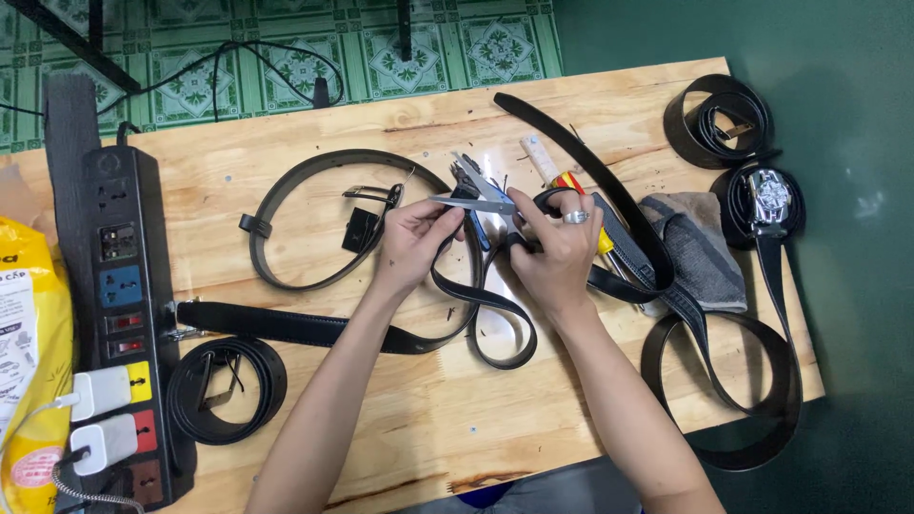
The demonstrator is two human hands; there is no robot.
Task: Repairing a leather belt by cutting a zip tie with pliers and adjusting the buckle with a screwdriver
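Observation:
My left hand (416, 240) pinches a flat silver metal clasp piece (471, 203) at the end of a black leather belt (476, 305) that loops on the wooden table (428, 419). My right hand (557, 249), with a ring on one finger, grips the same belt end from the right, thumb pressing the metal piece. Just behind the hands lie pliers (468, 176) and a screwdriver with a red and yellow handle (571, 186).
Several other black belts lie around: a loop (286, 190) far left, a coil (227, 388) near left, coils (719, 119) at far right, one with a silver buckle (769, 195). A black power strip (119, 314) with white chargers sits left, a grey cloth (705, 247) right, a yellow bag (29, 362) at the left edge.

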